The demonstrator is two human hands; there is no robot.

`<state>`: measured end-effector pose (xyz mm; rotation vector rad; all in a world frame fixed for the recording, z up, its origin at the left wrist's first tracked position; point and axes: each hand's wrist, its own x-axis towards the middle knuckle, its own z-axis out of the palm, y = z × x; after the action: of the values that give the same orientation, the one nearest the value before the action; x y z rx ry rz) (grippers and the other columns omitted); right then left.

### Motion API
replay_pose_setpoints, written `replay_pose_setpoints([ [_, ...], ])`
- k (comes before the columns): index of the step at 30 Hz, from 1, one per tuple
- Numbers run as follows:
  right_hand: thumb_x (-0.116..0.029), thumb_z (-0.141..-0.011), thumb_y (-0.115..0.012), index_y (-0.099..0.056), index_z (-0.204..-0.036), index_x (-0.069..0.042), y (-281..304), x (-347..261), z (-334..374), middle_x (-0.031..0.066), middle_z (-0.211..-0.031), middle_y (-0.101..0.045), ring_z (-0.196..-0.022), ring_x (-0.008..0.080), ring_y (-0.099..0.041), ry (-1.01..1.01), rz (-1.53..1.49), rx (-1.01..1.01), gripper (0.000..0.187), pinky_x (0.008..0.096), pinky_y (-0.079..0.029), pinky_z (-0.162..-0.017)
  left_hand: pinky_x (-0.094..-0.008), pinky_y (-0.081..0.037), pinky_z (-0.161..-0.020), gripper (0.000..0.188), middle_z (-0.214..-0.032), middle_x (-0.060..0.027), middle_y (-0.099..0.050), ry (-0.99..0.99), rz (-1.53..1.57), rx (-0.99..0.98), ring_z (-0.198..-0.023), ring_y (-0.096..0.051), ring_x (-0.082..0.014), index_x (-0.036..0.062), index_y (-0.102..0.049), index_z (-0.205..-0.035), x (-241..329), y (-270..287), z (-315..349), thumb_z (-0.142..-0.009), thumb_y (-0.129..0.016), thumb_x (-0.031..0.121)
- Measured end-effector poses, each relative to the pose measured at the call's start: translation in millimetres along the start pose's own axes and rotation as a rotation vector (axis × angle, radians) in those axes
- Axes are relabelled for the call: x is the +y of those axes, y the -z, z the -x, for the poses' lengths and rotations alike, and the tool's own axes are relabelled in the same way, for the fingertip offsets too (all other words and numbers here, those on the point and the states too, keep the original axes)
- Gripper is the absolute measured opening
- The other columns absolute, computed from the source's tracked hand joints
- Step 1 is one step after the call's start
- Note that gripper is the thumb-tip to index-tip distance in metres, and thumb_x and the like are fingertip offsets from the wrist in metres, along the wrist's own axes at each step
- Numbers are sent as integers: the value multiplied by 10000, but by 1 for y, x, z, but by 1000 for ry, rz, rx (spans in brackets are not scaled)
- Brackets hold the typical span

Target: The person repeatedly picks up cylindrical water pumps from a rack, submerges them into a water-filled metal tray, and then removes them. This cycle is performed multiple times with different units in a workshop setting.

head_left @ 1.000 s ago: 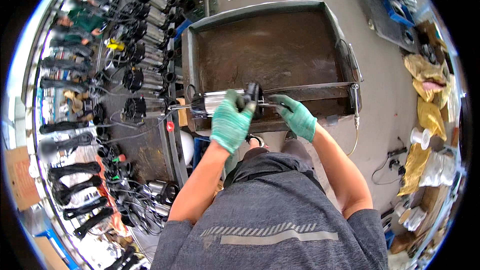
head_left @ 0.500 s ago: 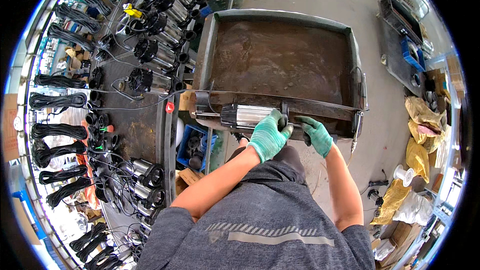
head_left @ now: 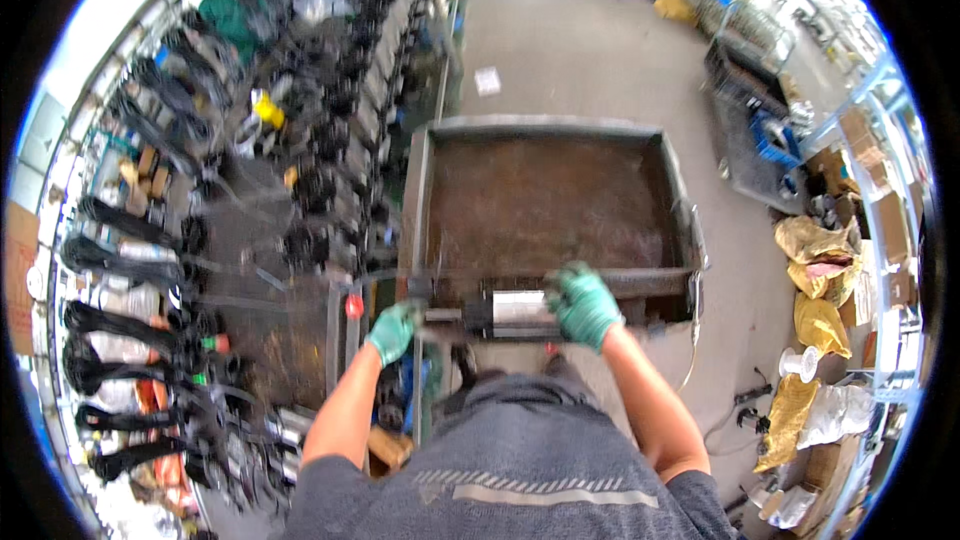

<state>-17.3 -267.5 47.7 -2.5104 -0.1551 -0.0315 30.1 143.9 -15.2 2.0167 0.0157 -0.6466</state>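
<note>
A pump [head_left: 520, 309] with a shiny steel barrel and a black end lies sideways along the near edge of a brown metal tray [head_left: 545, 200]. My right hand [head_left: 583, 308], in a green glove, is closed over the pump's right end and hides it. My left hand [head_left: 397, 328], gloved alike, is beside the metal rod [head_left: 443, 314] to the left of the pump, at the tray's near left corner. Its fingers are blurred, so whether they grip the rod cannot be made out.
Left of the tray, a bench [head_left: 270, 340] carries rows of similar pumps and coiled black cables [head_left: 125, 222]. A blue crate sits beneath my left forearm. Yellow sacks [head_left: 822, 325], a white spool [head_left: 799, 364] and a dark cart [head_left: 755, 160] stand on the right. A person in green is at the far left.
My left hand has left the pump's barrel and moved left to the rod's end. My right hand has shifted left onto the pump. The view has tilted up, showing more floor ahead.
</note>
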Motion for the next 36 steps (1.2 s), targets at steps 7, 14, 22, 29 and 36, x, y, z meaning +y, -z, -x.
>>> replay_pose_setpoints([
  [7,-263,-824,-691,-745,-992,-125,-28,-18,-5,130,-1122,-710,-1082,339,-664,-142,388,-90,224,468,-546,-911,-373,-547,-865,277,-1043,-155,-751,-325,-197,-37,-959,-720,-279,56,-702,-1211,-44,2,-33,-1072,-545,237],
  [14,-268,-836,-678,-750,-1029,-126,-14,-33,1,127,-1136,-710,-1096,330,-661,-189,418,-90,250,449,-545,-938,-406,-479,-504,350,-721,-40,-630,408,331,-83,-549,-554,-188,84,-681,-992,-33,-21,-54,-1048,-591,418],
  [22,-272,-855,-664,-760,-1013,-131,-18,-38,-3,134,-1125,-715,-1099,328,-659,-219,411,-105,233,448,-535,-956,-452,-492,-1015,471,-1246,-175,-665,-682,-615,-168,-1179,-615,-393,61,-678,-1283,-15,23,-20,-897,-750,319],
  [29,-290,-852,-676,-761,-995,-135,-22,-35,-7,134,-1099,-722,-1072,332,-667,-221,427,-106,228,445,-540,-940,-353,-536,-884,483,-857,-60,-736,237,17,-228,-911,-696,-245,23,-746,-1190,-10,8,-44,-1068,-558,451],
  [36,-303,-846,-688,-756,-964,-132,-23,-32,-5,130,-1070,-723,-1053,329,-671,-212,398,-73,219,443,-549,-917,-400,-541,-957,293,-1194,-150,-681,-605,-192,31,-1120,-662,-318,56,-691,-1244,-30,1,-14,-967,-696,152],
])
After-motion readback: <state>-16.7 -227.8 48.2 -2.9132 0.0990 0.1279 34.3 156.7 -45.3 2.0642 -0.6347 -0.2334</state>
